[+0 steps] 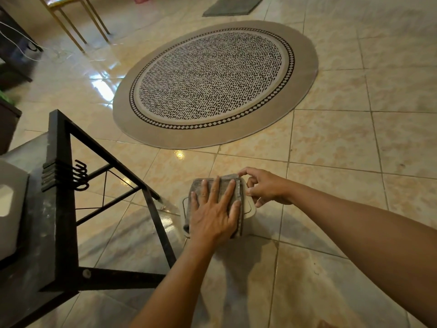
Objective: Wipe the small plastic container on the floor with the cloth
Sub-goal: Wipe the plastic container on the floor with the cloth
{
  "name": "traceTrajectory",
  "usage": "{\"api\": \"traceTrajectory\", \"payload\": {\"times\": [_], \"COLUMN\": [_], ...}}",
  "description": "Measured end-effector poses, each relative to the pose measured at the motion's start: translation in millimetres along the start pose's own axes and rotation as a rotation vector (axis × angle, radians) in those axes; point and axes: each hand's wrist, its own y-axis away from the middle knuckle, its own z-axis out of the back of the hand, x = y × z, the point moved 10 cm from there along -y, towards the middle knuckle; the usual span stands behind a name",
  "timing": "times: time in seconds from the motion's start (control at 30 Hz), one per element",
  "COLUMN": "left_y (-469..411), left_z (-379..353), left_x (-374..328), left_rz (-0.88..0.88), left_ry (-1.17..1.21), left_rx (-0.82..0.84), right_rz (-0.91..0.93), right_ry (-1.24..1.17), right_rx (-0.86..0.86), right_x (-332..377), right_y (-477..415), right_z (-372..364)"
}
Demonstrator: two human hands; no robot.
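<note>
Small plastic container sits on tiled floor, under the cloth. Left hand presses flat on the cloth, fingers straight. Right hand, just right, pinches its far-right corner; long axis runs near-far.

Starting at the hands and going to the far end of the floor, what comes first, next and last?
Cloth under the left hand, on the container the right hand holds → round rug → grey mat.
</note>
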Motion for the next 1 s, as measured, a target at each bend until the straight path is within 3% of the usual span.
{"api": "traceTrajectory", "payload": {"times": [0.33, 0.5, 0.67, 0.87, 1.0], "left_y": [16, 10, 7, -3, -13], "left_z": [-1, -8, -3, -1, 3], "left_x": [26, -16, 36, -5, 16], "left_rz": [0.234, 0.113, 0.214, -0.039, 0.050], "left_ry": [0.057, 0.016, 0.071, 0.017, 0.033], "left_rx": [-0.065, -0.022, -0.024, 0.012, -0.024], "right_rz": [-0.028, -0.015, -0.020, -0.017, -0.021], "right_ry": [-0.032, -0.044, -0.061, -0.016, -0.014], "right_rx": [0.122, 0.152, 0.081, 0.119, 0.082], "right_x": [2, 7, 5, 11, 10], "right_y": [2, 3, -1, -3, -4], "right_z": [-17, -22, -17, -19, -16]}}
